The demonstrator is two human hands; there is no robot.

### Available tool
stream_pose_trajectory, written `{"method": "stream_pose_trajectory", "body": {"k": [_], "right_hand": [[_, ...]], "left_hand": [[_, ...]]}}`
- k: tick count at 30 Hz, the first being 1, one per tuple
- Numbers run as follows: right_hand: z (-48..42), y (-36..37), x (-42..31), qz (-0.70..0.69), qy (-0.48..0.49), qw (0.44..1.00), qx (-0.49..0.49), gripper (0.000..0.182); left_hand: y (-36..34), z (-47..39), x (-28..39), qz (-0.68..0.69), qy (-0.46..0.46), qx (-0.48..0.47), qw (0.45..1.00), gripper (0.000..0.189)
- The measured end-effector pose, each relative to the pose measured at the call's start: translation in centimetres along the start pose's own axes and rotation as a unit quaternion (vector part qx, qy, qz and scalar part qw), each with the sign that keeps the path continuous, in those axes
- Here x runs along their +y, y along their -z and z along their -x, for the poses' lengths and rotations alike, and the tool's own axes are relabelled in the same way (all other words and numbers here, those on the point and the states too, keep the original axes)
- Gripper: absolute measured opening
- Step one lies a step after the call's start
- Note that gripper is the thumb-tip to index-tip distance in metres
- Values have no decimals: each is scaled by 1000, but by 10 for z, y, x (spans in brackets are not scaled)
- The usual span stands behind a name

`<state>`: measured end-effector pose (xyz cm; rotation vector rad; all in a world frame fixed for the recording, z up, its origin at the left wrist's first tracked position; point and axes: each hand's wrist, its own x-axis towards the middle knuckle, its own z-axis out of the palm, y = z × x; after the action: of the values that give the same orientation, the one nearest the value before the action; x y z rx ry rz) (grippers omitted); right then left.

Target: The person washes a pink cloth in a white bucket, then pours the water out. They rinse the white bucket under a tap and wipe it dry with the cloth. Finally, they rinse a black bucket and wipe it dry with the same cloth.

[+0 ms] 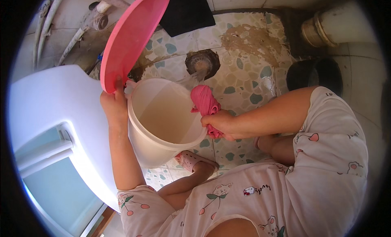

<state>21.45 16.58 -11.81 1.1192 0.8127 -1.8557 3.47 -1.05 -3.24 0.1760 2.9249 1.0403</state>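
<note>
A white plastic bucket (152,151) tilts away from me over the tiled floor, and cloudy liquid runs from its far rim towards the floor drain (202,64). My left hand (116,105) grips the lower edge of a pink plastic lid (129,38), which stands raised at the bucket's left side. Bunched in my right hand (220,124) is a pink cloth (205,99), held against the bucket's right rim. Part of the cloth hangs below my fingers.
A white appliance or fixture (61,93) stands at left, near wall pipes (49,26). A black mat or panel (186,12) lies beyond the bucket. At right are a black container (314,75) and a thick white pipe (345,26). Brown residue (250,41) marks the wet floor.
</note>
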Motion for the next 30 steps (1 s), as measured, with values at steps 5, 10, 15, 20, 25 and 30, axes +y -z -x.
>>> {"method": "stream_pose_trajectory", "body": {"k": [5,10,15,20,25,30], "right_hand": [[-3,2,1,-1,-4,1000,-3,11],[0,0,-1,-1,-10,1000,3,12],[1,-1,-1,-2,-23,1000,5,13],[-3,2,-2,6,-31,999,-15,14],[-7,6,-1,3,-34,999,-30,15],[-8,5,-2,-4,-35,999,-39,15]], "left_hand": [[-1,-3,2,-21,2,-11,1000,37],[-1,-5,2,-27,-16,-27,999,36],[-1,-5,6,-32,-10,-31,999,36],[-2,-7,13,-56,3,-33,998,36],[-7,-11,8,-46,-10,-30,998,33],[-4,-12,15,-63,-21,-34,997,30]]}}
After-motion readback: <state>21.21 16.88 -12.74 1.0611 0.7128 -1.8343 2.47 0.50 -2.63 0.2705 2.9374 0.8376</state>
